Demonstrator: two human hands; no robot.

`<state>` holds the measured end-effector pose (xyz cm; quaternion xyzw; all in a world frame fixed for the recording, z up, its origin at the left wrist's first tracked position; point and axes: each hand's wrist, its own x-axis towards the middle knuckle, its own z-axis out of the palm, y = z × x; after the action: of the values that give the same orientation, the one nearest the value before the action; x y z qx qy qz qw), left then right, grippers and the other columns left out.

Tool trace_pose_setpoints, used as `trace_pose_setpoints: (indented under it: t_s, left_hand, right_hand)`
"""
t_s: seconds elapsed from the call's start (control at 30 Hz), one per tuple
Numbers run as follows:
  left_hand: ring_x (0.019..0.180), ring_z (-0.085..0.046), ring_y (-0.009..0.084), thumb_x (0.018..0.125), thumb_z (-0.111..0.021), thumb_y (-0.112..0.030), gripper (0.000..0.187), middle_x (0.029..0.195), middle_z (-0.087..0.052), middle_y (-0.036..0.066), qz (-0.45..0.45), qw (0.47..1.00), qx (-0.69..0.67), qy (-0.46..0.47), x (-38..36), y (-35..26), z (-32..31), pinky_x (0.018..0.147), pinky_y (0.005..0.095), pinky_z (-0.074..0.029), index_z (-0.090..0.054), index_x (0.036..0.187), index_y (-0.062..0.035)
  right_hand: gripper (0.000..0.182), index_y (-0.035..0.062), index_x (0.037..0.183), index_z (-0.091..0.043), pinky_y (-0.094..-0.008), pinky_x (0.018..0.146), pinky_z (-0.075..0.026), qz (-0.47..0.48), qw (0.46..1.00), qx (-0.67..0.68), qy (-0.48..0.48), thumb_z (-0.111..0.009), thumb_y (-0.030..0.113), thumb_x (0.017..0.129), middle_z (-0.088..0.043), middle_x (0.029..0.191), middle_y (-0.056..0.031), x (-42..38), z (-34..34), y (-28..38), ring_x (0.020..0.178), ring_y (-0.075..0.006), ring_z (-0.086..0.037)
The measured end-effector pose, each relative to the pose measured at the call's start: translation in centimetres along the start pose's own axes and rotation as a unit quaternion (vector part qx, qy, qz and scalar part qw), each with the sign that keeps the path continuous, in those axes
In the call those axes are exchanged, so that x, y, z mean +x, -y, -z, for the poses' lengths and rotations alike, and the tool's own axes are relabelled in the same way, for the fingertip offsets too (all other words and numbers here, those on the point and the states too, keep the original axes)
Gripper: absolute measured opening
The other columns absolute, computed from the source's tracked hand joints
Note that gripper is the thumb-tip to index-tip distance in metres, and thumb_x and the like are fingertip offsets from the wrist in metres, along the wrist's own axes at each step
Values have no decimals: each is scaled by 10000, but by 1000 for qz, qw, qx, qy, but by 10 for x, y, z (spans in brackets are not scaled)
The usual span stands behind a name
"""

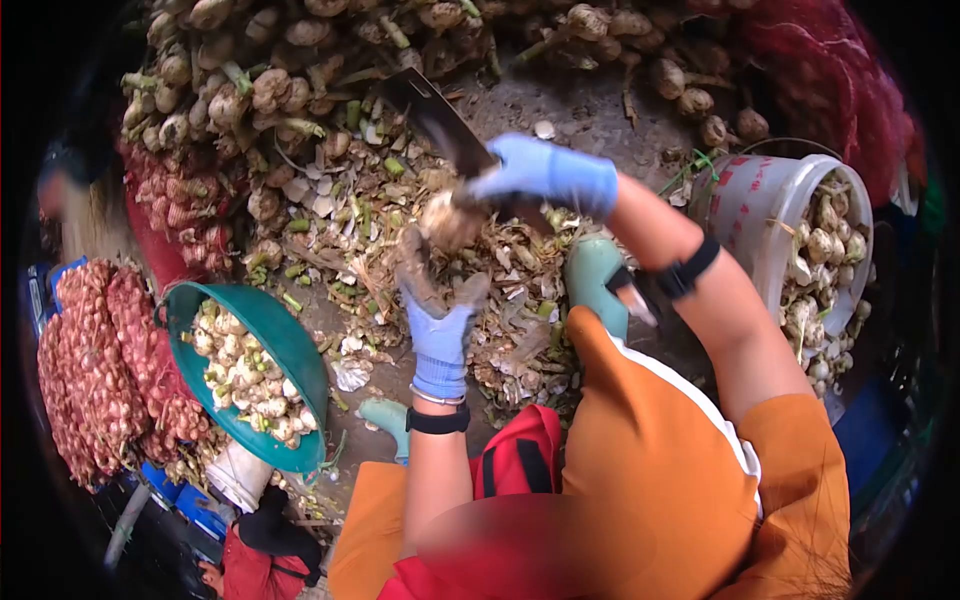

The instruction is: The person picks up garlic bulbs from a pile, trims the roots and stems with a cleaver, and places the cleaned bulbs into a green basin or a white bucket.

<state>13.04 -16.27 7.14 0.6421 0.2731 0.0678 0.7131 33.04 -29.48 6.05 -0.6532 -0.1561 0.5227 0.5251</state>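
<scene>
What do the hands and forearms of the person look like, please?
Both hands wear light blue gloves. The left hand has grey-brown fingers on its glove, a pale bracelet and a black wristband. The right hand has a plainer glove; higher up is a black strap, then an orange sleeve.

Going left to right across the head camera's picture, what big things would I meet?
A pinkish net sack of bulbs → a green basin → the left gloved hand → the right gloved hand → a white bucket.
</scene>
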Motion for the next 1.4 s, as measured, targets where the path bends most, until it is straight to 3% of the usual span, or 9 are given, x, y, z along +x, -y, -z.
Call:
trace_pose_setpoints:
  t_s: [0.1,0.2,0.33,0.73,0.83,1.03,1.17,1.3,1.4]
  left_hand:
    - [1198,-541,264,759,-749,48,779,1336,-484,162,118,993,-5,4,1,-6,20,981,404,-508,-361,1428,-49]
    - [1101,-614,263,763,-770,23,707,1290,-541,155,129,989,-69,23,-3,-20,23,887,363,-565,-415,1370,-46]
    - [1132,-592,274,767,-768,-13,727,1305,-527,165,96,994,43,41,-7,-14,36,921,390,-541,-388,1386,-44]
    - [1225,-523,308,781,-760,-119,798,1347,-486,196,81,992,86,41,-6,-20,36,1021,470,-470,-310,1434,-36]
    - [1164,-555,252,629,-841,-25,885,1270,-516,153,72,992,-66,78,-18,-54,16,943,400,-517,-354,1368,-19]
    - [1060,-599,196,640,-919,-162,866,1210,-561,114,7,996,40,75,1,-45,8,896,331,-532,-395,1314,-16]
    - [1033,-607,189,689,-886,-140,767,1194,-584,116,78,990,111,26,3,-41,13,874,318,-538,-436,1301,-28]
    - [1021,-624,187,699,-868,-108,762,1203,-593,129,149,988,-5,28,0,-24,28,865,321,-547,-435,1321,-35]
    - [1060,-616,192,690,-835,-20,802,1213,-583,131,122,985,-102,62,-10,-51,14,892,341,-548,-389,1357,-32]
  right_hand:
    - [394,27,871,-651,-323,636,-466,-29,998,48,-13,-739,407,817,-639,754,-62,-37,-44,10,722,-161,-594]
    - [262,109,934,-650,-433,777,-541,160,906,-365,-141,-681,340,814,-649,1051,-112,-56,-43,14,927,-330,-661]
    - [289,83,954,-571,-431,718,-547,322,812,-459,-164,-713,234,752,-543,1301,-119,-61,-58,7,906,-322,-657]
    - [337,104,1026,-606,-420,713,-550,236,871,-419,-97,-687,201,713,-601,1210,-107,-39,-57,-3,938,-330,-658]
    - [201,143,940,-713,-409,716,-554,37,890,-420,-173,-594,192,785,-719,919,-100,-7,-29,-46,853,-332,-688]
    - [323,-12,897,-648,-304,545,-490,-60,998,27,-18,-695,299,821,-611,648,-35,-21,-37,-19,569,-110,-575]
    - [222,65,887,-609,-416,631,-507,217,907,-344,-105,-680,231,759,-597,788,-88,-30,-60,-10,732,-281,-650]
    - [194,119,909,-629,-451,713,-543,212,872,-435,-77,-662,250,769,-611,937,-93,-46,-58,9,854,-310,-671]
    - [164,120,915,-673,-433,727,-550,12,894,-437,-93,-597,205,796,-685,884,-102,-9,-34,-36,830,-305,-690]
